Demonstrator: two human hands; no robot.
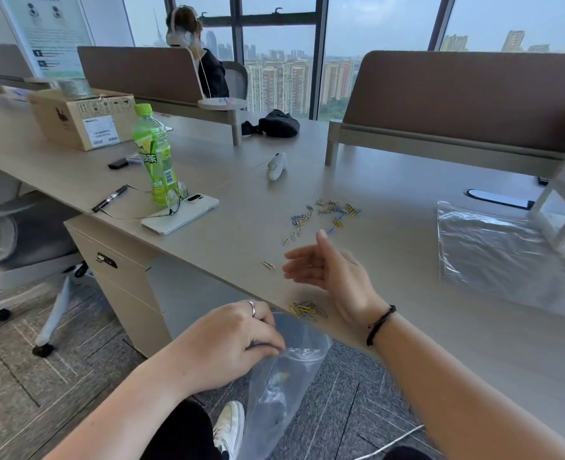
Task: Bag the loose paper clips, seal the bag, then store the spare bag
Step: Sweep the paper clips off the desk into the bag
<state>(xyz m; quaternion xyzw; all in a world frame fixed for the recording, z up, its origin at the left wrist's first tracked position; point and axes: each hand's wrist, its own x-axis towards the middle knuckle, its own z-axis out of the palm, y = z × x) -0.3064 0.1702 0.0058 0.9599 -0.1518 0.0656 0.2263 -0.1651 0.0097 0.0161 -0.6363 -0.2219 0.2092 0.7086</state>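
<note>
Bagging step: left hand [231, 340] pinches the clear bag [281, 383] open below the worktop [407, 327] edge, right hand [327, 270] empty and open-cupped, next sweeps the small clip pile [307, 309] at its seven o'clock in

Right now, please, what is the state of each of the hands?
Left hand: closed, pinching the rim of the clear bag at the desk edge.
Right hand: open and empty, above the desk.

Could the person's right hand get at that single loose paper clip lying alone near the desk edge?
Probably yes. The right hand is open, empty and hovers just beside the lone metal paper clip, with only bare grey-brown desk top between them. The left hand is busy holding the clear plastic bag below the edge.
</note>
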